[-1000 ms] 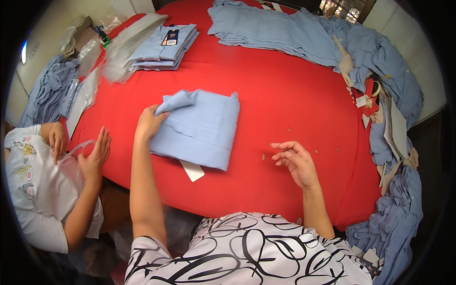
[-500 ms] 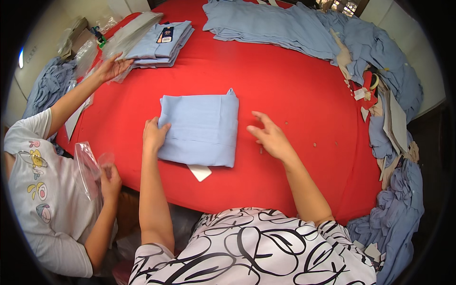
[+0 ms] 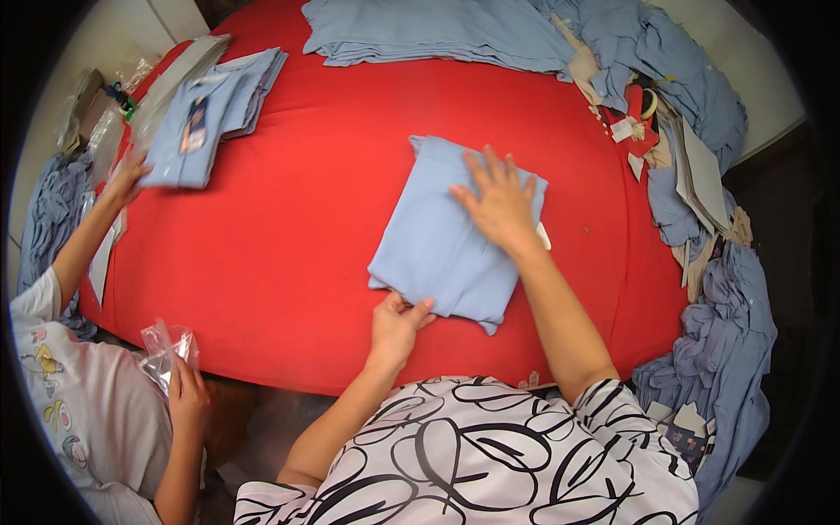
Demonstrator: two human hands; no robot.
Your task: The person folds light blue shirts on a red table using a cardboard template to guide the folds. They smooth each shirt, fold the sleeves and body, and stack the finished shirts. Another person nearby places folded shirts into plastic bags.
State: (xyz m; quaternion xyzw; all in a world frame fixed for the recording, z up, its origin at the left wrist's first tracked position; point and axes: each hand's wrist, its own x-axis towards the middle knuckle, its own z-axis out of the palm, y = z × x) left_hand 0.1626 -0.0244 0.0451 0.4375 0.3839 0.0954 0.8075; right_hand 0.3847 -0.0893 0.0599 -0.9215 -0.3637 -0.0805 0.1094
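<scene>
A folded light blue shirt (image 3: pixel 437 241) lies on the red table (image 3: pixel 306 219) in front of me, turned at a slant. My right hand (image 3: pixel 497 203) presses flat on its upper right part, fingers spread. My left hand (image 3: pixel 396 322) pinches the shirt's near edge between thumb and fingers. A white card (image 3: pixel 543 236) peeks out from under the shirt's right side.
A stack of folded blue shirts (image 3: pixel 210 109) sits at the far left, touched by another person's hand (image 3: pixel 127 175). That person's other hand (image 3: pixel 185 389) holds a clear plastic bag (image 3: pixel 162 346). Loose blue shirts (image 3: pixel 437 31) lie at the back, more (image 3: pixel 717 324) heaped along the right edge with cardboard sheets (image 3: pixel 700 171).
The folded shirt has moved right and rotated to a slant. My right hand went onto its top; my left hand took hold of its near edge. The other person's hand reached the far stack.
</scene>
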